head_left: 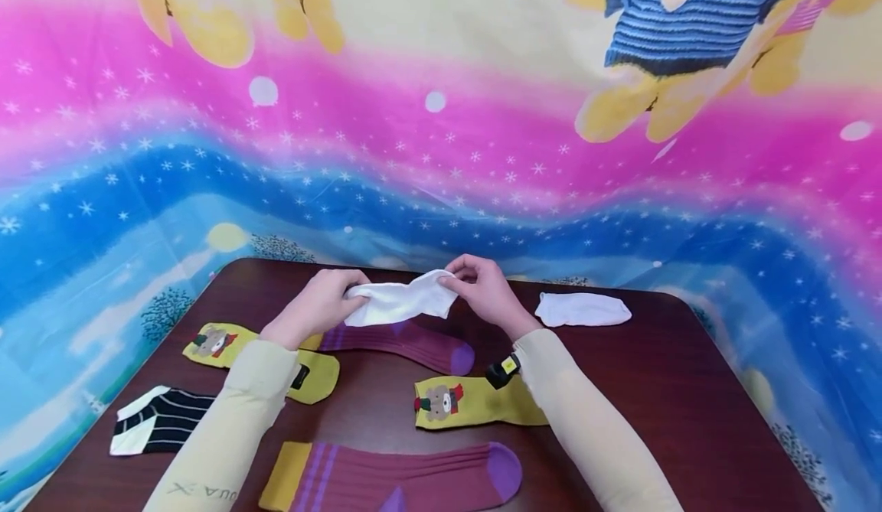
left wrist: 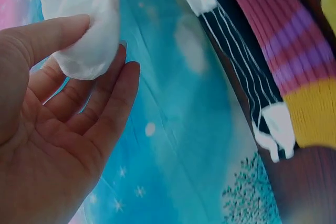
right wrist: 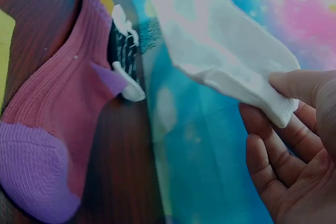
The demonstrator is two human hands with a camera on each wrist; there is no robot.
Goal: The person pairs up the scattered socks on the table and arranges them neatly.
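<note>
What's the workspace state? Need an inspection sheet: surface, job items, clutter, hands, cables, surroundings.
Surface: dark reddish tabletop
Job's things: white sock, held up off the tabletop
Clutter: second white sock at right; two purple-toed socks, two yellow bear socks, a black striped sock at left
Left hand: pinches one end of the white sock
Right hand: pinches its other end
Cables: nothing seen
Surroundings: printed backdrop with snowflakes, behind the tabletop
</note>
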